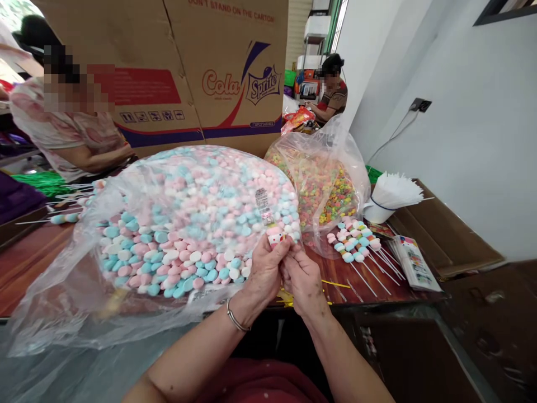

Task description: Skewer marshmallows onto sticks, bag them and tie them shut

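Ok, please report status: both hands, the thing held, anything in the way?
Left hand holding printed packet, mostly covered by fingers. Right hand against left, its grip hidden. Marshmallow bag just beyond; nothing seen blocking.

This looks like a little candy workshop: a huge bag of puffy sweets (193,212) fills the middle, a bag of bright rings (325,190) sits beside it, sweets on sticks (354,240) and a tub of sticks (380,211) are on the right, with a big box (145,39) and two other people (79,134) up top.
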`<action>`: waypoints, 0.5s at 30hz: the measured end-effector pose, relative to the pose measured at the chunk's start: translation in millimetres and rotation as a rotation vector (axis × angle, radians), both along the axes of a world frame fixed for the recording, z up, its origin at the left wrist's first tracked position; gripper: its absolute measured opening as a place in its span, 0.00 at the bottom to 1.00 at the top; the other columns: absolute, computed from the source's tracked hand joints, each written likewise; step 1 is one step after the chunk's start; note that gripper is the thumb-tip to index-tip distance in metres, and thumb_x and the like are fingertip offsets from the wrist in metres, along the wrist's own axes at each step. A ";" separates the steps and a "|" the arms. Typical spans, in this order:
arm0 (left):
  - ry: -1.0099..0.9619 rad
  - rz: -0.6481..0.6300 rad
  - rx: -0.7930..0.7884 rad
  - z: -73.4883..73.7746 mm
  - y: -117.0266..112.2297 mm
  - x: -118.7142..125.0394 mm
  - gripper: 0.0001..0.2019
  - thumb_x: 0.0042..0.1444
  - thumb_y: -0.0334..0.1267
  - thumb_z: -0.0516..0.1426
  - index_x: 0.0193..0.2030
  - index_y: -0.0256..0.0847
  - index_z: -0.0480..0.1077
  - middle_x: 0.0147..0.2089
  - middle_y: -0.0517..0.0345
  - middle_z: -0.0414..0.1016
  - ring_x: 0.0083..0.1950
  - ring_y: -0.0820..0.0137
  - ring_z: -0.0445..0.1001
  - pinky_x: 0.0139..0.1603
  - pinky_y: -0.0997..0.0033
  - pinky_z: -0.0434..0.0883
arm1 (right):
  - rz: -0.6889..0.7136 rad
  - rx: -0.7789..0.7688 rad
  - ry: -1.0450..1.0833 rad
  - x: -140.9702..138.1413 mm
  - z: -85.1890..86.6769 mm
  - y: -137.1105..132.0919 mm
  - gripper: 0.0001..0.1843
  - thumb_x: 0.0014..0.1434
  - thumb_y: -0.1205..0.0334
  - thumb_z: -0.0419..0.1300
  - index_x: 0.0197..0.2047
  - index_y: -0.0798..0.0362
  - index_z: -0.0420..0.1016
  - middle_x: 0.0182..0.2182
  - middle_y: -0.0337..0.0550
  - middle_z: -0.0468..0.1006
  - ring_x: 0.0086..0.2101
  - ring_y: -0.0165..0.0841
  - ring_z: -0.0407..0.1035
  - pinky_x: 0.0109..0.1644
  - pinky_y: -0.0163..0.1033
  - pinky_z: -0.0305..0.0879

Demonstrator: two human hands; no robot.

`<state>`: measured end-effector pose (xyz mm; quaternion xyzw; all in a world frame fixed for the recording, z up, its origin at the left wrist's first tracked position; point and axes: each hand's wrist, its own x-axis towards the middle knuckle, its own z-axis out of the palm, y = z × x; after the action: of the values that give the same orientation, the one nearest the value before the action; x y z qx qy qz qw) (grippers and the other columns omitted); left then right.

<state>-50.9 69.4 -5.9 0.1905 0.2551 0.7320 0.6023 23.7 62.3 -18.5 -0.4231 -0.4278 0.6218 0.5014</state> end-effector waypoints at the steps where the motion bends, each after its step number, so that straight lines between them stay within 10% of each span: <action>1: 0.011 -0.018 0.002 -1.2 -0.6 -0.2 0.21 0.37 0.43 0.73 0.34 0.36 0.72 0.30 0.59 0.77 0.31 0.73 0.75 0.36 0.75 0.71 | 0.000 -0.010 0.013 0.9 2.5 1.6 0.20 0.48 0.46 0.67 0.30 0.52 0.67 0.15 0.26 0.56 0.15 0.19 0.45 0.17 0.28 0.40; 7: -0.052 0.043 0.102 15.4 19.9 -33.9 0.28 0.40 0.59 0.69 0.38 0.35 0.75 0.40 0.47 0.81 0.46 0.58 0.79 0.47 0.63 0.74 | 0.209 -0.123 0.003 11.3 14.3 3.0 0.18 0.47 0.49 0.68 0.29 0.55 0.70 0.14 0.27 0.59 0.13 0.17 0.43 0.15 0.26 0.35; 15: -0.062 0.008 0.075 36.6 38.5 -47.5 0.17 0.39 0.38 0.72 0.30 0.36 0.70 0.19 0.68 0.66 0.18 0.80 0.63 0.18 0.80 0.63 | 0.302 0.065 -0.290 17.1 -6.2 -9.7 0.17 0.60 0.46 0.56 0.34 0.52 0.69 0.18 0.33 0.68 0.15 0.22 0.54 0.16 0.29 0.49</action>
<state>-98.4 107.9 30.7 0.1895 0.2095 0.7491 0.5993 40.8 52.6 -24.7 -0.4227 -0.5741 0.6082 0.3490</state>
